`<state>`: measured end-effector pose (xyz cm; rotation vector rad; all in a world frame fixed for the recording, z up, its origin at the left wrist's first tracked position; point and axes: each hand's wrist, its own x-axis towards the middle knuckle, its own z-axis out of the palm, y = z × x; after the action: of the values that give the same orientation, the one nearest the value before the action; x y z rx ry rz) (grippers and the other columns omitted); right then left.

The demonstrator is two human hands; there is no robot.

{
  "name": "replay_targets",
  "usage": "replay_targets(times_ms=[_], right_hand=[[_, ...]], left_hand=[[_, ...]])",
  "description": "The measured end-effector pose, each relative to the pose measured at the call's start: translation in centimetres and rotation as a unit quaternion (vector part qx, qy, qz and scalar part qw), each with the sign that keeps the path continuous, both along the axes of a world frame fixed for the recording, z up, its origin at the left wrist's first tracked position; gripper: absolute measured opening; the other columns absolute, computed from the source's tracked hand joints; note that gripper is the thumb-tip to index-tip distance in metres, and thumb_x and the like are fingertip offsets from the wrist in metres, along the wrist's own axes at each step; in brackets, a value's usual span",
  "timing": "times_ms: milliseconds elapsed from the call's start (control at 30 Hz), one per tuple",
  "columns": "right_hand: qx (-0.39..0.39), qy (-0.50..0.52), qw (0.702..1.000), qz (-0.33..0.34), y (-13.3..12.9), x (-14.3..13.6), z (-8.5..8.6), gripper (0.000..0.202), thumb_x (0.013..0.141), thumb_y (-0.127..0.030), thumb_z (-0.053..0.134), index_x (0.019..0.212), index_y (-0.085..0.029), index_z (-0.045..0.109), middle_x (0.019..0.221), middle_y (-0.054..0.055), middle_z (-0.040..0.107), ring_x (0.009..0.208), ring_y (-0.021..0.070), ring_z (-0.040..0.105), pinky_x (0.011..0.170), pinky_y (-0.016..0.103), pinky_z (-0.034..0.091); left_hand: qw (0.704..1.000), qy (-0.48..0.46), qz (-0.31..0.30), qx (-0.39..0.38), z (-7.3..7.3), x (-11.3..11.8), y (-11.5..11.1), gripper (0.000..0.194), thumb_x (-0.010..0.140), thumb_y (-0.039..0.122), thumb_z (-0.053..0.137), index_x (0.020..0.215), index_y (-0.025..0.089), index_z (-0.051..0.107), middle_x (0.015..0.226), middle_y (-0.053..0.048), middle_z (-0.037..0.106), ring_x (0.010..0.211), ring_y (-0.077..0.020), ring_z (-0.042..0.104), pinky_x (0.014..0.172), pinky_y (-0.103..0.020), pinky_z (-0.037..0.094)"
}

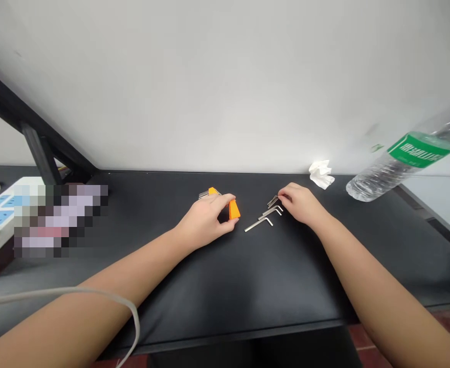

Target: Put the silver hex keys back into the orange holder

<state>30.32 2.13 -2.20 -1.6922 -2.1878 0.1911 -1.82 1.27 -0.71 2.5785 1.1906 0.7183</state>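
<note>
Currently holding an orange holder (234,209) in the left hand (202,220), with fingers over the top and thumb against the near side of its right end, closed snugly around the body. Mostly hidden under that hand, but slanting lengthwise, as far as visible, from just past the knuckles down toward the near right, with one orange end facing the right hand (299,202) between thumb and forefinger. Bristling at the far left of the same grip with thin metal keys (204,195), pointing leftward, away from the right hand. Opposite, bringing right thumb and fingertips close together at the far hex keys (273,201), touching or just beside; too small to make out anything pinched between them. Also showing, between both grips on the black table (209,296), the middle hex keys (269,212) and, nearest the left thumb, the near hex key (255,225). Angled much alike, with long arms running from near left to far right, and short bends, where visible, turned toward the near right. Showing beyond the right hand a crumpled white tissue (321,174) and, farther right, a clear bottle (386,174), tilted in view; well left of the left hand, a white power strip (2,210).
</note>
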Motion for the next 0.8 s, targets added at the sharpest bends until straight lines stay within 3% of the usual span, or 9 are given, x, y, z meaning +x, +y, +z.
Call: replay_targets(times_ms=[200, 333, 500, 800], right_hand=[[0.003, 0.036, 0.999, 0.024, 0.3, 0.4, 0.0, 0.021, 0.095, -0.024, 0.056, 0.103, -0.021, 0.076, 0.101, 0.007, 0.068, 0.087, 0.0208, 0.067, 0.085, 0.035, 0.053], [-0.008, 0.018, 0.999, 0.037, 0.5, 0.4, 0.4, 0.020, 0.092, -0.016, 0.055, 0.089, -0.020, 0.074, 0.096, 0.006, 0.068, 0.084, 0.0189, 0.066, 0.082, 0.032, 0.051], [-0.042, 0.000, 0.999, 0.006, 0.5, 0.3, 0.9, 0.014, 0.083, -0.011, 0.057, 0.078, -0.019, 0.067, 0.086, 0.003, 0.064, 0.071, 0.0147, 0.060, 0.072, 0.027, 0.046], [-0.077, 0.079, 0.994, -0.027, 0.5, 0.3, 1.2, 0.008, 0.073, -0.014, 0.060, 0.072, -0.020, 0.065, 0.079, 0.000, 0.064, 0.068, 0.0138, 0.059, 0.067, 0.026, 0.045]], left_hand=[[1.000, 0.002, -0.001, -0.002, -0.3, -0.1, 0.1, 0.045, 0.087, 0.041, 0.066, 0.127, 0.021, 0.061, 0.107, -0.007, 0.074, 0.097, -0.0243, 0.070, 0.089, -0.038, 0.055], [1.000, 0.010, -0.002, 0.003, -0.2, 0.0, 0.1, 0.044, 0.089, 0.042, 0.064, 0.128, 0.021, 0.061, 0.107, -0.006, 0.075, 0.098, -0.0248, 0.070, 0.089, -0.038, 0.055], [1.000, 0.011, -0.006, 0.001, -0.1, 0.0, 0.2, 0.044, 0.089, 0.043, 0.065, 0.128, 0.021, 0.060, 0.108, -0.006, 0.075, 0.097, -0.0239, 0.070, 0.088, -0.037, 0.055], [1.000, 0.020, -0.008, -0.016, -0.2, 0.0, 0.3, 0.045, 0.089, 0.044, 0.064, 0.128, 0.023, 0.061, 0.113, -0.006, 0.075, 0.100, -0.0241, 0.071, 0.089, -0.037, 0.055]])
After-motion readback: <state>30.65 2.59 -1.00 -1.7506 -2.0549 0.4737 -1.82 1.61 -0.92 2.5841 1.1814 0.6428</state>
